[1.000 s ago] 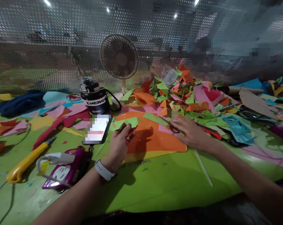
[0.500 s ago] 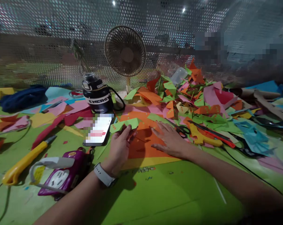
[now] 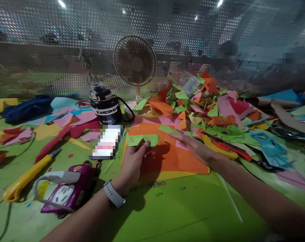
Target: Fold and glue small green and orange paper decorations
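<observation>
My left hand [image 3: 135,158] pinches a small folded green paper [image 3: 149,139] with dotted marks, held over an orange sheet [image 3: 182,159]. A yellow sheet [image 3: 155,176] shows from under the orange one. Over the orange sheet's right side is my right hand [image 3: 190,145], tilted on edge with its fingers stretched out and nothing visible in it. Another green paper piece [image 3: 166,129] lies by its fingertips. A phone [image 3: 107,143] with a lit screen lies left of the orange sheet.
Behind stand a black bottle [image 3: 105,107] and a fan [image 3: 135,60]. Paper scraps [image 3: 213,111] pile up at the back right, near a yellow-handled tool [image 3: 218,148]. A yellow cutter [image 3: 28,176] and a purple power strip [image 3: 69,188] lie at left.
My left hand has moved slightly right with the green paper. My right hand has turned from lying flat onto its edge and shifted right, uncovering more of the orange sheet.
</observation>
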`<state>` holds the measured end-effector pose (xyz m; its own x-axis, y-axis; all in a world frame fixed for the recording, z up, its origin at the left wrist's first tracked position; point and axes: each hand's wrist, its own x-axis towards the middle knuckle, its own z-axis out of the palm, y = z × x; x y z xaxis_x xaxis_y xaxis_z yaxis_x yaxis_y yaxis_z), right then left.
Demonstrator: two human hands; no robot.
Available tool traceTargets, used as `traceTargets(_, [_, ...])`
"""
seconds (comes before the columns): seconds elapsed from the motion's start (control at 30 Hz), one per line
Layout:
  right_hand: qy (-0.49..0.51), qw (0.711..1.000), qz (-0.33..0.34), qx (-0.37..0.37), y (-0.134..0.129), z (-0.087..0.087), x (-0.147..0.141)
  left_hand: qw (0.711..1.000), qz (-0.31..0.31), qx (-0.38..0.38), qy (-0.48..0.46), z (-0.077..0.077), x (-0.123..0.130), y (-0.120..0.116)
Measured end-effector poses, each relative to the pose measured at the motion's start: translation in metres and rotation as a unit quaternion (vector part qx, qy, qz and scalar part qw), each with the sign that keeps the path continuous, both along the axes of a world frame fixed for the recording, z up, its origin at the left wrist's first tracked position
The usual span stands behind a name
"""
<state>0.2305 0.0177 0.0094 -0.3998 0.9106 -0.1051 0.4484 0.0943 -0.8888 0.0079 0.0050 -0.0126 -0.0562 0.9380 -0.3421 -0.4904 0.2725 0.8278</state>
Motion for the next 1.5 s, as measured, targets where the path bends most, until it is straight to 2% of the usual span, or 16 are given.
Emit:
traceTargets(0.1, [0.093, 0.995, -0.002, -0.041, -0.006, -0.001, -0.001, 0.999, -0.05, -0.011, 0.015, 0.0, 0.006, -0.007])
traceTargets(0.2, [0.111, 0.993, -0.006, -0.031, -0.014, 0.001, -0.008, 0.996, -0.084, -0.012, 0.029, 0.003, 0.011, -0.015])
traceTargets(0.47, [-0.021, 0.999, -0.003, 0.035, -0.039, 0.014, -0.031, 0.983, -0.146, 0.041, 0.101, 0.007, 0.013, -0.024])
traceTargets(0.77, [-0.058, 0.994, 0.041, 0.078, -0.041, 0.003, -0.035, 0.962, -0.159, 0.096, 0.198, -0.004, 0.011, -0.025])
traceTargets(1.13, [-0.12, 0.982, 0.044, 0.139, -0.043, -0.002, -0.038, 0.97, -0.17, 0.095, 0.147, 0.004, 0.014, -0.027])
traceTargets(1.37, [-0.143, 0.97, 0.043, 0.193, -0.041, -0.007, -0.034, 0.974, -0.18, 0.069, 0.119, 0.0, 0.014, -0.027])
traceTargets(1.5, [-0.143, 0.968, 0.048, 0.199, -0.04, -0.008, -0.032, 0.977, -0.175, 0.068, 0.103, 0.002, 0.014, -0.026])
